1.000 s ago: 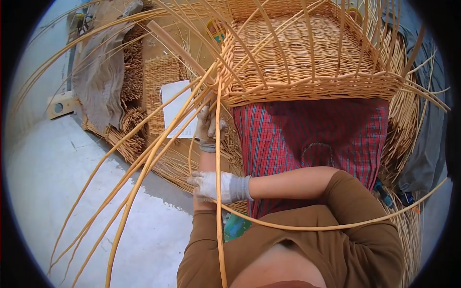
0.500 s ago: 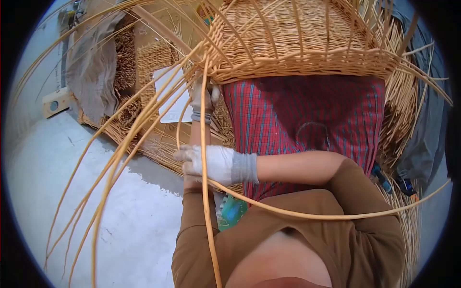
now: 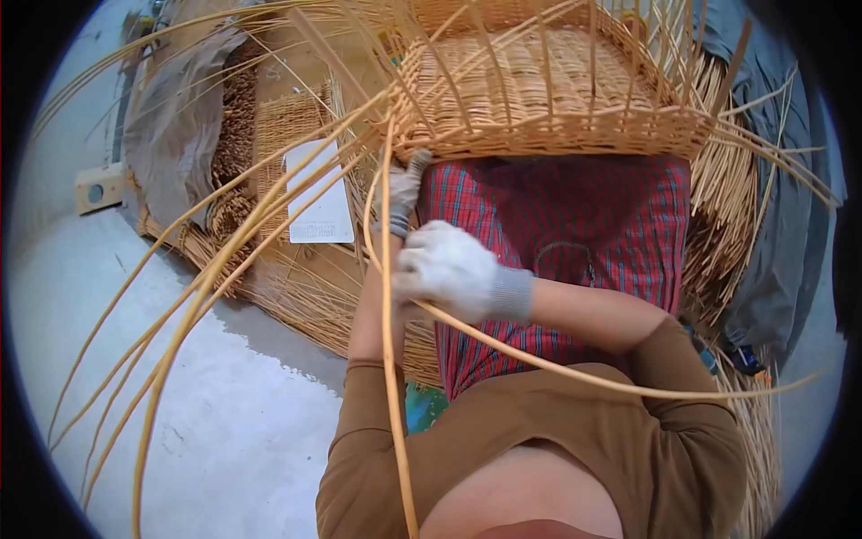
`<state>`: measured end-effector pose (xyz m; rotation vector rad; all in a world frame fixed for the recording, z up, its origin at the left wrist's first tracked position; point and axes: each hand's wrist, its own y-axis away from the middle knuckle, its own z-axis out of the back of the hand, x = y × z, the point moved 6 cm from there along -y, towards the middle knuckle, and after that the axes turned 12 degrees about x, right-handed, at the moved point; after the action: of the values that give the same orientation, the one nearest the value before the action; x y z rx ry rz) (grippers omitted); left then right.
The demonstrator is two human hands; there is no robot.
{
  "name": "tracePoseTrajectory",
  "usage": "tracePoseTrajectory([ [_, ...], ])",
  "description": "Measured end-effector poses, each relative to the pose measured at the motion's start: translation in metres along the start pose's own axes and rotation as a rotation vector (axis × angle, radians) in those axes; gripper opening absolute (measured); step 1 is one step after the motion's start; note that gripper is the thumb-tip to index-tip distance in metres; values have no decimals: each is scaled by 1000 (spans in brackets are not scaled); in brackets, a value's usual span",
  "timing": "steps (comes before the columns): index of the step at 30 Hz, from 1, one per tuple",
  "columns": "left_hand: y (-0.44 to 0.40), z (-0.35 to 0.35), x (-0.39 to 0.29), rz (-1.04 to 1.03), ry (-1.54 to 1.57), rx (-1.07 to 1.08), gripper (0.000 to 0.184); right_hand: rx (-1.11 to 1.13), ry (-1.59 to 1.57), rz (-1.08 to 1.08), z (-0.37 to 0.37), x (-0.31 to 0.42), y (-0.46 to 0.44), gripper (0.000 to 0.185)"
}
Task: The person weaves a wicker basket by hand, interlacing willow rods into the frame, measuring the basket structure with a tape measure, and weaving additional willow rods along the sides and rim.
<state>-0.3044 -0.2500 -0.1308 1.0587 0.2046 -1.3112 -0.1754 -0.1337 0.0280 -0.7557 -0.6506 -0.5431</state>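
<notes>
My gloved right hand (image 3: 449, 271), slightly blurred, is closed around a long bent willow rod (image 3: 575, 369). The rod curves up on the hand's left towards the basket corner and runs out far to the right. Beyond it, my gloved left hand (image 3: 404, 193) is under the near left corner of the wicker basket (image 3: 557, 133), its thumb by the lower edge; its other fingers are mostly hidden. Upright stakes rise from the basket's sides. Another long rod (image 3: 390, 314) hangs from the corner towards me, crossing in front of my left arm.
Red plaid cloth (image 3: 557, 216) lies below the basket. A white paper sheet (image 3: 319, 202) and a flat woven piece (image 3: 283, 126) are at left. Rod bundles (image 3: 718, 198) stand at right, and long loose rods (image 3: 193, 305) fan out to the lower left.
My right hand has moved up and to the right with the rod, closer to my left hand. The bend left of it has drawn in. The view has also shifted.
</notes>
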Motion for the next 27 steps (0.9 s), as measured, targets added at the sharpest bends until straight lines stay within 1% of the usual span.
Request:
tracePoseTrajectory([
  [1,-9,-4,10,-236,144,-66,90,-60,42,-1,-14,-11,-14,18],
  [2,-15,-7,13,-255,289,-24,92,-121,85,0,-19,-18,-25,17],
  [3,-15,-3,14,-301,226,-80,90,-107,94,17,-25,-23,-30,17],
  [4,-3,2,-1,-342,160,-135,90,-142,128,2,-25,-27,-33,13],
  [6,23,7,-32,-338,166,-179,86,-178,158,-6,-26,-35,-33,10],
  [7,28,9,-39,-331,171,-209,83,-190,244,-2,-20,-35,-31,9],
  [8,23,12,-37,-332,175,-219,83,-204,330,4,-14,-35,-28,9],
  [10,15,11,-30,-322,25,-155,76,-171,336,5,2,-32,-14,9],
  [11,21,13,-37,-168,-132,-139,67,-154,290,-23,9,-32,-9,9],
  [12,19,13,-31,-158,-139,-137,67,-139,246,-49,12,-34,-7,8],
  [13,16,13,-29,-236,-116,-126,64,-301,332,-55,18,-33,-6,29],
  [14,13,10,-28,-319,-91,-108,61,-304,328,-62,21,-36,-2,29],
  [15,6,8,-19,-265,7,-53,59,-329,350,-72,30,-39,5,33],
  [16,6,8,-22,-258,3,-43,59,-352,368,-90,36,-42,12,37],
  [17,10,10,-28,-292,-100,-74,58,-359,327,-89,39,-47,18,37],
  [18,13,12,-32,-324,-206,-104,57,-385,388,-127,41,-53,22,40],
  [19,7,10,-30,-324,-103,-60,54,-357,365,-170,45,-57,27,34],
  [20,6,9,-28,-323,-104,-54,54,-328,343,-208,48,-62,30,28],
  [21,7,7,-25,-340,-39,-37,53,-323,341,-220,48,-68,35,28],
  [22,10,7,-28,-358,27,-27,52,-407,269,-226,50,-77,40,28],
  [23,-5,6,-14,-441,-117,-97,61,-489,195,-231,53,-85,45,28],
  [24,-17,4,10,-432,-109,-97,61,-524,202,-272,58,-91,50,26],
  [26,-14,4,5,-424,-375,-154,69,-558,71,-506,65,-123,64,35],
  [27,-16,4,7,-296,-428,-132,73,-658,-148,-571,64,-146,68,32],
])
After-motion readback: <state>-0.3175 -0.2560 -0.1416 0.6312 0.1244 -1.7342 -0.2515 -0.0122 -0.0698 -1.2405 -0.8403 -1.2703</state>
